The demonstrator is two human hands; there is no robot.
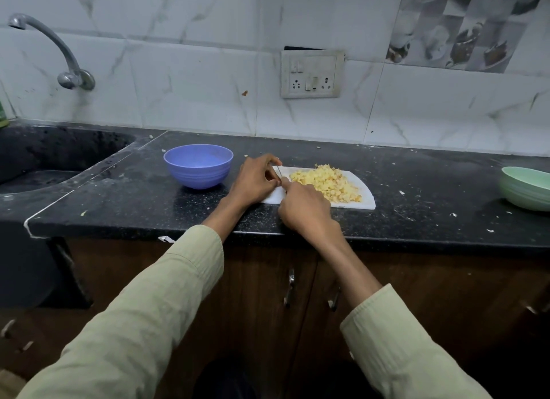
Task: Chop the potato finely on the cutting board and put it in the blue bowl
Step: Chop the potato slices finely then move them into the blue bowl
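Chopped potato on cutting board, blue bowl beside

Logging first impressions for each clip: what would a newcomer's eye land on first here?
The yellow heap of chopped potato on the white board stands out against the black counter. Both hands meet at the board's left end: the left hand and right hand handle a thin knife between them. The empty blue bowl sits left of the board, a green bowl at the far right edge.
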